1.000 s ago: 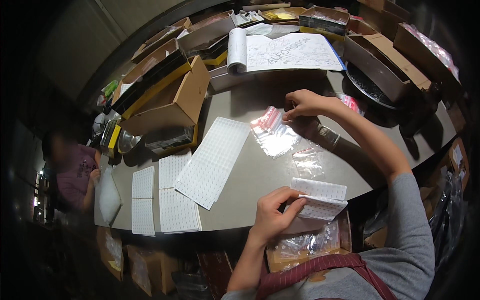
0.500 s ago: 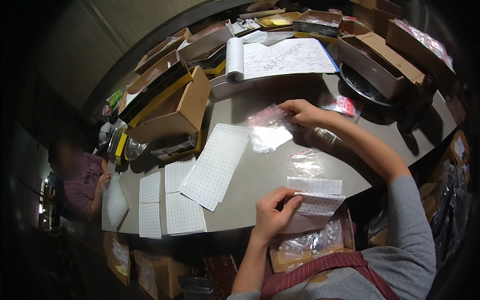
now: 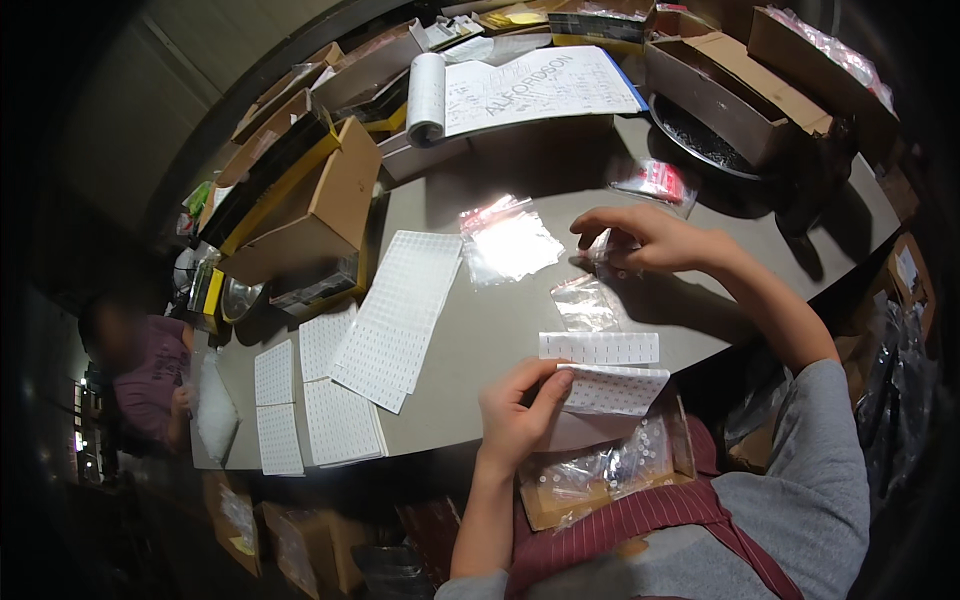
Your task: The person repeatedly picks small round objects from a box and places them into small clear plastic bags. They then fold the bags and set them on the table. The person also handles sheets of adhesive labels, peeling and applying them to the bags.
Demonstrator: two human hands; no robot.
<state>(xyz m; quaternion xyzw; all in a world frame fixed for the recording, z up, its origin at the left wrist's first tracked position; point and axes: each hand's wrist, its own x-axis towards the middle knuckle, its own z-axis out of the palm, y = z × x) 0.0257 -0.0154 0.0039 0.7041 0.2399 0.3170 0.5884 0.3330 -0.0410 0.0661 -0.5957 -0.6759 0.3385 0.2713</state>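
My left hand [image 3: 520,410] pinches a folded white label sheet [image 3: 618,388] by its left edge, with thumb and fingers closed on it. A flap of the sheet stands up behind the fold at the table's near edge. My right hand [image 3: 655,238] hovers over the table with its fingers curved and apart, just above a clear plastic bag [image 3: 612,250] that it partly hides. To its left lies a pile of clear zip bags [image 3: 510,243] with pink tops. Another small clear bag [image 3: 586,302] lies between my two hands.
Printed label sheets [image 3: 400,310] lie in stacks at left. Cardboard boxes [image 3: 335,190] line the far side, with a notepad [image 3: 540,90] among them. A round tray [image 3: 700,140] of small dark parts stands at far right. A box of small bags [image 3: 610,475] sits near my lap. Another person [image 3: 150,370] is at far left.
My right hand has let go of the pink-topped zip bags and come right and nearer, over the clear bag. My left hand keeps its hold on the label sheet. The whole view has shifted slightly.
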